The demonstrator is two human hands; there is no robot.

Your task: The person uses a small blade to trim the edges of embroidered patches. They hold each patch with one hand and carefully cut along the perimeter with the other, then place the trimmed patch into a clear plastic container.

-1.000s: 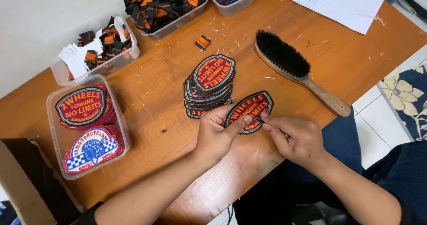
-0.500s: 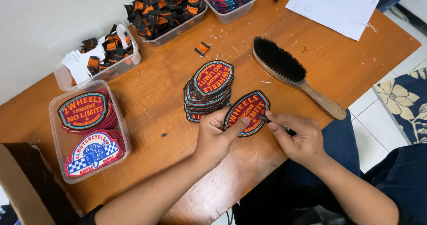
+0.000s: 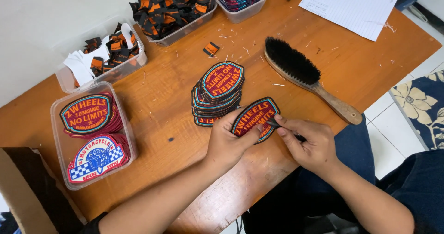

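Note:
My left hand [image 3: 227, 142] holds an oval embroidered patch [image 3: 255, 118], dark with orange lettering, flat near the table's front edge. My right hand [image 3: 309, 141] pinches a small dark tool [image 3: 274, 122] whose tip touches the patch's right edge. A stack of matching patches [image 3: 218, 92] lies just beyond my left hand.
A wooden brush with black bristles [image 3: 305, 76] lies right of the stack. A clear tray [image 3: 60, 137] on the left holds more patches. Bins of small black-and-orange labels [image 3: 171, 9] sit at the back, near a lined paper sheet [image 3: 351, 7]. Thread scraps dot the wooden table [image 3: 162, 109].
Both hands and the patch stay in the same spot on the table; the right hand keeps working along the patch's right edge. The view has shifted slightly.

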